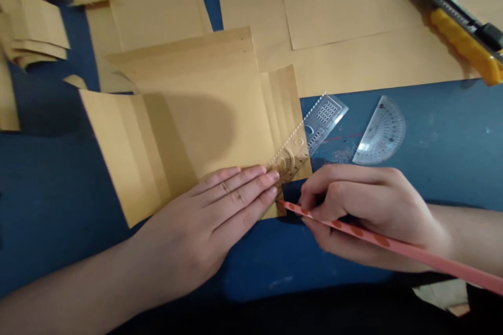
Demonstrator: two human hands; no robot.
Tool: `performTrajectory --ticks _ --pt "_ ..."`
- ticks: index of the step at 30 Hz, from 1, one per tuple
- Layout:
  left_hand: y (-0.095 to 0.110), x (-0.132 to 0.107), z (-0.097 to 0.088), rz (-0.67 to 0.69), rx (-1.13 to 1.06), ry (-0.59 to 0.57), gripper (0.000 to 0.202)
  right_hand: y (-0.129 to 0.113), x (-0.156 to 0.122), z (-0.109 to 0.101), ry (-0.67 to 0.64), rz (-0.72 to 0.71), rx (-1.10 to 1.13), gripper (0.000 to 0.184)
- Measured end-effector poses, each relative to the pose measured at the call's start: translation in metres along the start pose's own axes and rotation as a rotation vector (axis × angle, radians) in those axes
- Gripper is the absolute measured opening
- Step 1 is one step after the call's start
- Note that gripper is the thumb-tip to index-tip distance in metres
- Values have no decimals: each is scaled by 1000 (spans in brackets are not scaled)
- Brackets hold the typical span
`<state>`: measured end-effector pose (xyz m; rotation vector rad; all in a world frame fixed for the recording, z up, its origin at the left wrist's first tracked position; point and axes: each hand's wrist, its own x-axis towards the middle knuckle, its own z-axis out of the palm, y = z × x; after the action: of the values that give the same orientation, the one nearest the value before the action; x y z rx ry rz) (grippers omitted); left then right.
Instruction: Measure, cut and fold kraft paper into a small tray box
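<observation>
A creased sheet of brown paper (212, 115) with cut corners and folded side flaps lies in front of me. Across its right lower corner, at a slant, rests a clear plastic ruler (320, 120) with cut-out shapes. My left hand (220, 209) lies flat with fingers stretched out, pressing on the paper and the ruler's lower end, which it partly hides. In my right hand (365, 209) is a pink pencil (353, 231) with red spots, pinched near its point. The pencil tip meets the paper beside the ruler, close to my left fingertips.
A clear protractor (380, 131) lies right of the ruler on the blue table (43, 193). At the upper right, a yellow and black utility knife (458, 23) rests on large brown sheets (353, 0). Folded paper pieces (37, 21) are heaped at the upper left.
</observation>
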<state>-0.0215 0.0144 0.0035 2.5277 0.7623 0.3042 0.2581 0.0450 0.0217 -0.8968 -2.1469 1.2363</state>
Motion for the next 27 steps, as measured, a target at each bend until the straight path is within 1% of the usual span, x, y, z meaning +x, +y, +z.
performTrajectory --ticks 7,18,23,27 --pt "0 0 -2 1 0 -7 54 -1 0 -1 -14 5 27 22" --pt "3 -1 0 6 31 -29 53 -3 0 -1 -17 4 -9 23" --pt "6 1 -1 14 67 -33 52 -3 -3 2 1 25 -65 23" --pt "8 2 0 19 86 -25 51 -6 -1 -2 30 42 -140 22"
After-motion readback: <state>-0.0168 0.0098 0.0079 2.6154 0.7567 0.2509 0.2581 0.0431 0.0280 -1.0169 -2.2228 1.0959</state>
